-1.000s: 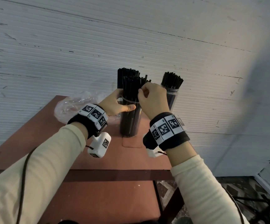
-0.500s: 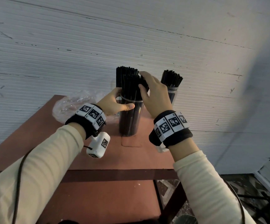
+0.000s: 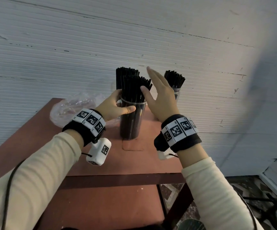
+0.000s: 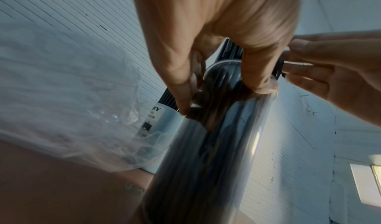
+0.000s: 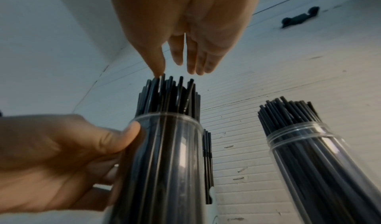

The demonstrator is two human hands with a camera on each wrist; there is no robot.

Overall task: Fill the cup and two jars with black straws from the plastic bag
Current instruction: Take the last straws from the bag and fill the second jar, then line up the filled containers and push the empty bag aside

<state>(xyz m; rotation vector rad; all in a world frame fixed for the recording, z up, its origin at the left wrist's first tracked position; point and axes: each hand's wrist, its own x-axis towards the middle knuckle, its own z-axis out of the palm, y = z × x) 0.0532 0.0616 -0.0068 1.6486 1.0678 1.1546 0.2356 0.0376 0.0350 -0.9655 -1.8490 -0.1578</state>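
Observation:
A clear jar [image 3: 131,123] packed with black straws [image 3: 134,87] stands on the red-brown table [image 3: 35,135]. My left hand [image 3: 116,107] grips it just under the rim, thumb in front [image 5: 115,139]. My right hand [image 3: 157,97] is above and to the right of the straw tops with fingers straight, the thumb tip touching the straws [image 5: 171,93]. A second clear jar [image 3: 176,90] of straws stands behind on the right [image 5: 321,162]. Behind the front jar a white labelled cup [image 4: 156,123] holds more straws [image 3: 124,73]. The crumpled plastic bag [image 3: 74,105] lies at the left.
A white ribbed wall [image 3: 134,39] rises right behind the table. The table's front edge [image 3: 126,178] has a lower shelf [image 3: 101,205] beneath it. A patterned floor [image 3: 258,196] shows at the lower right.
My right hand has let go of the straws it was pinching at the front jar, opened out and lifted up and right. The left hand keeps its grip on the jar.

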